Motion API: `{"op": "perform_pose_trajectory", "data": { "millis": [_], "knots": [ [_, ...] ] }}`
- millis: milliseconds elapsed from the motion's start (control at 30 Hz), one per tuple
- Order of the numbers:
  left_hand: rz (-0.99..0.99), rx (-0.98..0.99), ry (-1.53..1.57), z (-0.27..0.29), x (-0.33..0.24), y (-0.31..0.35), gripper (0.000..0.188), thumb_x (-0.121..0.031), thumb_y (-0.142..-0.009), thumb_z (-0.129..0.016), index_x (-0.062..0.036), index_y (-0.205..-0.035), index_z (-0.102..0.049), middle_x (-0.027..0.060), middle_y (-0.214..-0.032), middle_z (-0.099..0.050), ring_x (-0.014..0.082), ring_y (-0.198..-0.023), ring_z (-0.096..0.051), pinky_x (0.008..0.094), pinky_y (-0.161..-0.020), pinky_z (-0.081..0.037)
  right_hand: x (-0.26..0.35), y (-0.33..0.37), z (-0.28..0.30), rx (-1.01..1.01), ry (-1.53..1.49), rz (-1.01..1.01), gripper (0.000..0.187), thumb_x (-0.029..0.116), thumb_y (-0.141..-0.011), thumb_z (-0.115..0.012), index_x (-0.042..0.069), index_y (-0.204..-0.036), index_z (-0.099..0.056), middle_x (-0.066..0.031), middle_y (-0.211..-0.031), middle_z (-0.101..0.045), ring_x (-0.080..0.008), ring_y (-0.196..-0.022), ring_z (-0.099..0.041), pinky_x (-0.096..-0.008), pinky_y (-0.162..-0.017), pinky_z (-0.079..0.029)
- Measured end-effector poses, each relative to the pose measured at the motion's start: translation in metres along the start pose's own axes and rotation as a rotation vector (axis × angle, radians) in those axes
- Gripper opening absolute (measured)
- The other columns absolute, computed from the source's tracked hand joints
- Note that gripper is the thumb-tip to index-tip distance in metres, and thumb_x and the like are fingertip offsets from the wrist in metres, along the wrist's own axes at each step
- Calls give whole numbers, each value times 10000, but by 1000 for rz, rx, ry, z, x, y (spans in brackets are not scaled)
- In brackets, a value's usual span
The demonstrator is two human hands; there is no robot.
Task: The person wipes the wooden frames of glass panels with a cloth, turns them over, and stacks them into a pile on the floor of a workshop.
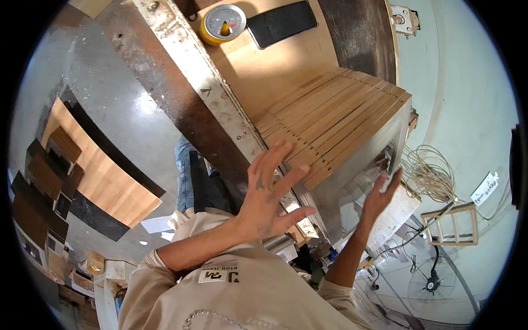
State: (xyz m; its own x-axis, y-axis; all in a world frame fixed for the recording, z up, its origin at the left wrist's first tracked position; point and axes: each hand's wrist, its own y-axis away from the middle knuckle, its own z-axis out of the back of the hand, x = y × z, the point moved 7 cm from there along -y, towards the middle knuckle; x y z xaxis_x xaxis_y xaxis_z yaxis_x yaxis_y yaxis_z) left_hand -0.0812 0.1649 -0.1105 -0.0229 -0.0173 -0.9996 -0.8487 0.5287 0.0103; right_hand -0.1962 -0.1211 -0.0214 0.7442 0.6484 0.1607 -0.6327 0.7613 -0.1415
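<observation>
A row of narrow wooden strips (341,118) lies side by side on the workbench, with small dark holes near the strip ends. My left hand (269,192) is open, its fingers spread at the near left end of the strips; the fingertips are at or just over the wood, and I cannot tell if they touch. To the right, my right hand (379,201) is open beside a grey metal surface (355,176) below the strips, fingers stretched out and holding nothing that shows.
Beyond the strips, a yellow can (223,25) and a black phone (282,25) rest on a light board (258,66). A worn metal-edged beam (203,88) runs along the left. Coiled cable (432,170), a wooden frame (451,225) and a fan (432,282) are at right. Wooden panels (110,170) lie left.
</observation>
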Motion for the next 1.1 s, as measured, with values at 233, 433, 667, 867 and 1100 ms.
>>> {"op": "perform_pose_trajectory", "data": {
  "millis": [233, 433, 667, 867, 1100],
  "knots": [
    [34, 72, -30, -1, -1, -2, 635, -467, -726, -720, -146, -1239, -530, 236, -1399, -321, 431, -1300, -292, 571, -1024, -211, 11, 2, -11, -33, -52, -1, 425, 197, -993, -393, -3, -1367, -404, -144, -1403, -422, -246, -1305, -375, -328, -1078, -262],
    [25, 5, -62, 0, -4, 1, 642, -515, -722, -691, -184, -1249, -535, 159, -1406, -371, 382, -1306, -301, 566, -1046, -143, 11, 4, -14, -17, -120, -27, 428, 187, -989, -386, -1, -1373, -390, -163, -1408, -407, -272, -1308, -367, -358, -1079, -265],
    [-13, 77, -156, 4, -3, -1, 647, -556, -707, -681, -212, -1240, -548, 69, -1351, -472, 303, -1287, -364, 604, -1032, -128, 10, 2, -14, -23, -105, -9, 418, 203, -1002, -370, -12, -1358, -408, -139, -1391, -432, -238, -1273, -406, -332, -1064, -292],
    [-40, 65, -157, 7, -5, -5, 610, -625, -712, -626, -178, -1127, -638, 94, -1282, -511, 355, -1204, -421, 615, -1043, -127, 7, 4, -16, -11, -113, -49, 431, 220, -1004, -361, -5, -1370, -395, -136, -1407, -412, -242, -1299, -374, -346, -1074, -285],
    [-45, 52, -156, 9, -2, -6, 576, -642, -733, -598, -226, -1130, -640, 74, -1279, -528, 364, -1186, -450, 626, -1040, -96, 7, 2, -16, -11, -94, -43, 421, 185, -997, -360, -2, -1372, -395, -138, -1415, -407, -248, -1317, -357, -355, -1092, -247]
  ]
}}
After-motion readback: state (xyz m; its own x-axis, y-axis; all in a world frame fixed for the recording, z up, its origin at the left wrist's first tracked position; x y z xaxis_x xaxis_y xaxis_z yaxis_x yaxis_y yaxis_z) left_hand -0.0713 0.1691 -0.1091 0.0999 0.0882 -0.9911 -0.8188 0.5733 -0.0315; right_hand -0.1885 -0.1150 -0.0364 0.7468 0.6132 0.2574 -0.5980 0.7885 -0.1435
